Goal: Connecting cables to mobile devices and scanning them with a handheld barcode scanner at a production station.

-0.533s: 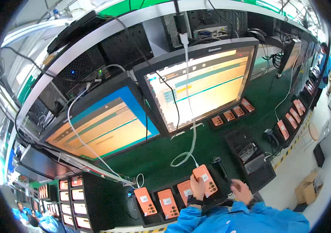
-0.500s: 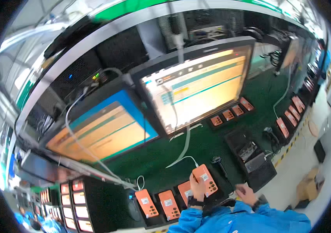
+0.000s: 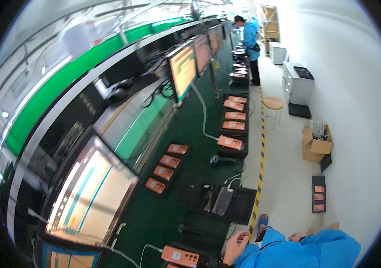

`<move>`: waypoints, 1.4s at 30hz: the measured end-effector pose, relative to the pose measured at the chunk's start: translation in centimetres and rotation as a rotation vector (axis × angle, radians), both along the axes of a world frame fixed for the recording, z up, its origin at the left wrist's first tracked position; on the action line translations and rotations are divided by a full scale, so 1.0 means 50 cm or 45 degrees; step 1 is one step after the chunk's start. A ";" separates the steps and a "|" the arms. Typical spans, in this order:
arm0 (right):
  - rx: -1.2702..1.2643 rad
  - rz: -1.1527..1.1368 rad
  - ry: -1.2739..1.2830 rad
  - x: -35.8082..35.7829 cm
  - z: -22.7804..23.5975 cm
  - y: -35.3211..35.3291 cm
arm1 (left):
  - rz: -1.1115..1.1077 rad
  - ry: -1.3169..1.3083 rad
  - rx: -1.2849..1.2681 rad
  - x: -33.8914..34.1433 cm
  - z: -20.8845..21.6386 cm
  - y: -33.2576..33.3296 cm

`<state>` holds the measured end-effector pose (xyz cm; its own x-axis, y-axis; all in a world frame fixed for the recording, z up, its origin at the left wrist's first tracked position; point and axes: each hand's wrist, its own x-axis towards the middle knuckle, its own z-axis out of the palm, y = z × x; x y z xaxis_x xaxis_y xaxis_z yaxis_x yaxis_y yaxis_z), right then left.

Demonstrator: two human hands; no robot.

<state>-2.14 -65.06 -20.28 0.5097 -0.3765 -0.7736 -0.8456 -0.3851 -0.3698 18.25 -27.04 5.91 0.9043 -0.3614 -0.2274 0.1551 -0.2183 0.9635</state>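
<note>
My left hand [image 3: 237,244] is just off the bench's near edge, fingers loosely bent and holding nothing I can see. To its left, apart from it, lies an orange phone [image 3: 180,256] with a white label and a white cable plugged into its end. A second orange phone shows partly below that one, cut off by the picture's lower edge. Against my blue sleeve, farther right, my right hand [image 3: 296,237] hangs over the floor side. It is small and blurred, so its fingers do not show clearly.
Phone trays [image 3: 234,125] line the green bench [image 3: 141,214], with a scanner [image 3: 222,159], a black tray [image 3: 246,205] and monitors [image 3: 92,192]. A stool [image 3: 273,104], cardboard box [image 3: 314,149] and floor tray [image 3: 318,178] stand right. A person [image 3: 250,42] works farther along.
My view has swung right along the bench. My left hand has come away from the cabled phone, which now lies at the lower edge. My right hand is farther from the bench.
</note>
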 end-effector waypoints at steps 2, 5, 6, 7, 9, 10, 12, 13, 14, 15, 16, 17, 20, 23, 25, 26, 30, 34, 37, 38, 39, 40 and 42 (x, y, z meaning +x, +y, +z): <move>-0.124 0.172 -0.064 -0.037 -0.138 -0.013 | -0.159 0.006 0.039 0.041 -0.006 -0.071; -0.143 0.023 -0.041 0.007 -0.182 -0.077 | -0.260 0.025 0.048 0.102 -0.047 -0.184; -0.091 0.007 -0.102 0.021 -0.156 -0.120 | -0.251 0.053 -0.016 0.125 -0.068 -0.230; -0.037 -0.006 -0.165 0.054 -0.136 -0.161 | -0.269 0.021 0.015 0.160 -0.088 -0.274; 0.043 -0.323 -0.211 0.105 -0.081 -0.241 | -0.353 0.010 0.053 0.205 -0.096 -0.374; 0.144 -0.627 -0.237 0.141 -0.045 -0.265 | -0.414 -0.003 0.002 0.225 -0.091 -0.418; 0.357 -1.059 -0.389 0.216 -0.021 -0.334 | -0.482 0.071 -0.042 0.265 -0.075 -0.488; 0.376 -1.102 -0.415 0.248 -0.004 -0.366 | -0.518 0.109 -0.073 0.283 -0.070 -0.525; 0.394 -1.143 -0.439 0.289 0.013 -0.382 | -0.542 0.132 -0.081 0.305 -0.066 -0.559; 0.413 -1.179 -0.459 0.330 0.032 -0.392 | -0.563 0.157 -0.088 0.331 -0.064 -0.586; 0.441 -1.133 -0.479 0.362 0.033 -0.405 | -0.579 0.186 -0.093 0.353 -0.067 -0.607; 0.469 -1.083 -0.498 0.394 0.035 -0.415 | -0.579 0.178 -0.074 0.378 -0.075 -0.626; 0.588 -0.991 -0.450 0.497 0.040 -0.413 | -0.574 0.260 -0.055 0.477 -0.119 -0.665; 0.858 -0.799 -0.380 0.596 -0.011 -0.456 | -0.436 0.245 -0.224 0.579 -0.214 -0.680; 0.773 -0.662 -0.327 0.677 -0.010 -0.480 | -0.261 0.309 -0.335 0.658 -0.239 -0.687; 0.730 -0.587 -0.304 0.724 -0.002 -0.489 | -0.163 0.351 -0.427 0.691 -0.271 -0.689; 0.676 -0.414 -0.177 0.889 -0.037 -0.616 | 0.241 0.142 -0.216 0.845 -0.410 -0.707; 0.538 -0.233 -0.187 1.091 -0.001 -0.797 | 0.821 -0.044 0.141 0.988 -0.304 -0.748; 0.528 -0.153 -0.297 1.293 -0.003 -0.879 | 1.023 0.476 0.162 1.103 -0.436 -0.748; 0.488 -0.185 -0.367 1.359 0.003 -0.897 | 0.989 0.477 0.231 1.127 -0.425 -0.754; 0.444 -0.222 -0.438 1.421 0.013 -0.913 | 0.947 0.481 0.298 1.154 -0.397 -0.757; 0.441 -0.244 -0.514 1.473 0.028 -0.926 | 0.885 0.492 0.359 1.182 -0.373 -0.769; 0.436 -0.257 -0.569 1.618 0.144 -0.846 | 0.922 0.468 0.486 1.199 -0.350 -0.766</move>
